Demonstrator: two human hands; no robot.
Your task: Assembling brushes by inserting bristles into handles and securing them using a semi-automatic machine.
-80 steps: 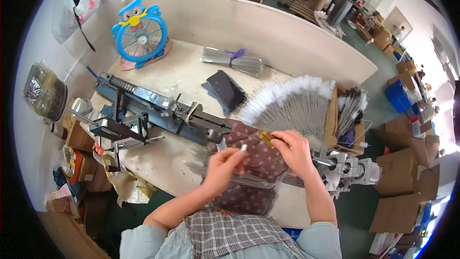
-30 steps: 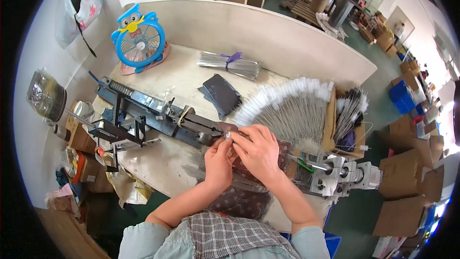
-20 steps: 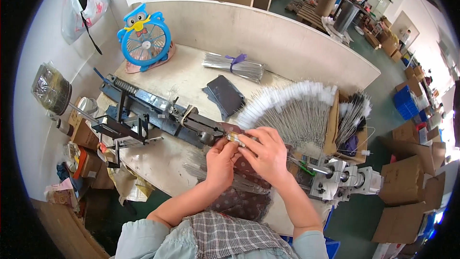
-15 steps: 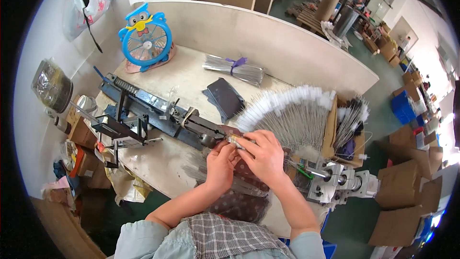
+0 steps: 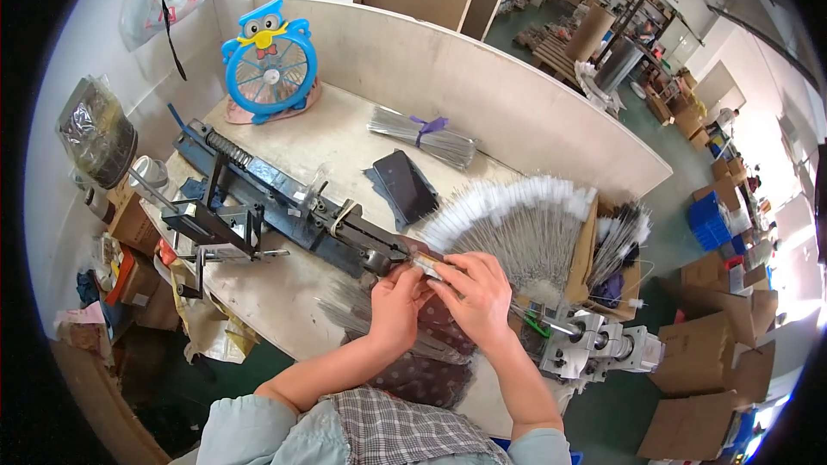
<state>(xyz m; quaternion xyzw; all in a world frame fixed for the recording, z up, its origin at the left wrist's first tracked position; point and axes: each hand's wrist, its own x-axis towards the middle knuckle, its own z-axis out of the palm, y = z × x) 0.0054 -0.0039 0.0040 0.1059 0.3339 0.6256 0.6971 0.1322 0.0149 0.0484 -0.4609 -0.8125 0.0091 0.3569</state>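
Close together at the tip of the long dark metal bench fixture (image 5: 289,194), both my hands work with fingers closed. My right hand (image 5: 479,294) pinches a small whitish piece with a yellowish edge (image 5: 427,264); its exact kind cannot be made out. My left hand (image 5: 397,308) has its thumb and fingers pressed together just beside that piece, and what they hold is hidden. A brown polka-dot cloth (image 5: 431,377) lies under my forearms, with thin grey wires (image 5: 345,314) at its left. To the right spreads a wide fan of thin metal wires with white bristly tips (image 5: 517,215).
A blue cartoon-shaped fan (image 5: 272,77) stands far left. A phone (image 5: 405,185) on dark cloth and a wire bundle with a purple tie (image 5: 422,133) lie behind. A silver shaft mechanism (image 5: 603,343) stands right, below a cardboard box (image 5: 581,245). A low partition (image 5: 482,60) edges the table.
The view has shifted slightly, so the surroundings sit a little differently in it. My hands stay at the fixture's tip, with the right fingers slightly lower around the small piece.
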